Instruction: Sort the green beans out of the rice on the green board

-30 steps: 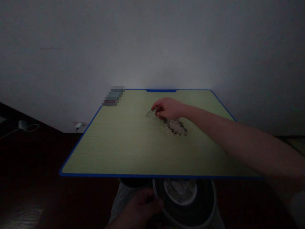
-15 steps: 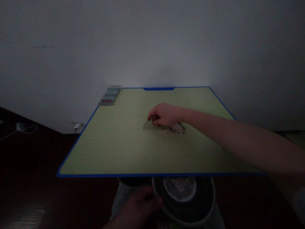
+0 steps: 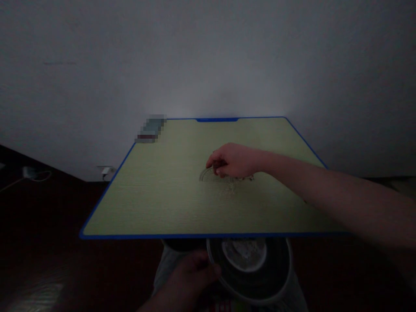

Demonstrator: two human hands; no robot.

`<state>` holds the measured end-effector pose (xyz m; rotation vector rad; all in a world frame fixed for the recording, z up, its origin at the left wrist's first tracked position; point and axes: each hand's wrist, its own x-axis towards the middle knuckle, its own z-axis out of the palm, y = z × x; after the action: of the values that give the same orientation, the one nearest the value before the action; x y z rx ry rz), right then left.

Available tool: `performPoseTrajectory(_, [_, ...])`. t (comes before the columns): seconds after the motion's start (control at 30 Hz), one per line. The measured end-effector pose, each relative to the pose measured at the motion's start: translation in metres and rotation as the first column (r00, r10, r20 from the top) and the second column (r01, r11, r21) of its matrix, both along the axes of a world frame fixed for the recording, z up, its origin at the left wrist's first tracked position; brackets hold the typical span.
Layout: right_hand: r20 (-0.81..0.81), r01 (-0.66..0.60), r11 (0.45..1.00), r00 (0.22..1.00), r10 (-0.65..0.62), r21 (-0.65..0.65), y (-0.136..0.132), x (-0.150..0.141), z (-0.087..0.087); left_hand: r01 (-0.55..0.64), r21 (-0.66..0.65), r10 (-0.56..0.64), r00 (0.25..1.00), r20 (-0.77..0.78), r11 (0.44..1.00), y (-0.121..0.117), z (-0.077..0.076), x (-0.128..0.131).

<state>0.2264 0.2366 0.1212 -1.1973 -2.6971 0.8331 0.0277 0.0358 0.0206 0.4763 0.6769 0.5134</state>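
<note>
My right hand (image 3: 232, 160) is over the middle of the table, its fingers closed on the top of a clear semicircular protractor (image 3: 206, 174). Beside and partly beneath this hand lies a scatter of small pale grains (image 3: 229, 187). A few darker bits (image 3: 250, 178) show at its right, the rest being covered by the hand. Below the table's front edge, my left hand (image 3: 195, 275) grips the left rim of a round, dark bowl (image 3: 276, 277). Pale material (image 3: 245, 255) lies at the bowl's bottom; dim light blurs its detail.
The pale table (image 3: 146, 195) has a blue edge and stands against a grey wall (image 3: 227, 56). A pixelated flat object (image 3: 151, 129) lies at its far left corner. A plug (image 3: 105, 172) with a cable is at the wall, low on the left.
My right hand and the protractor have moved slightly right and toward me, covering most of the dark bits. Some pale grains now lie nearer the front. My left hand and the bowl stay nearly still.
</note>
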Motion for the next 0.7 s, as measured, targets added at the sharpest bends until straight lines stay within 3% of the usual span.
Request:
performPoseTrajectory(0.13, [0.056, 0.07, 0.994, 0.996, -0.075, 0.089, 0.006, 0.002, 0.006, 0.025, 0.007, -0.025, 1.0, -0.011, 1.0, 0.001, 0.0, 0.0])
performPoseTrajectory(0.3, [0.156, 0.014, 0.985, 0.987, -0.042, 0.173, -0.001, 0.0, 0.002, -0.016, -0.038, 0.015, 1.0, -0.014, 0.999, 0.0, -0.002, 0.0])
performPoseTrajectory(0.53, [0.159, -0.022, 0.988, 0.987, -0.003, 0.154, -0.024, 0.009, 0.003, -0.036, -0.058, 0.035, 0.999, -0.022, 0.998, 0.002, 0.013, -0.003])
performPoseTrajectory(0.7, [0.118, -0.07, 0.996, 0.991, 0.063, 0.053, -0.046, 0.012, 0.005, -0.027, -0.012, 0.026, 0.998, -0.052, 1.0, 0.003, 0.015, -0.005])
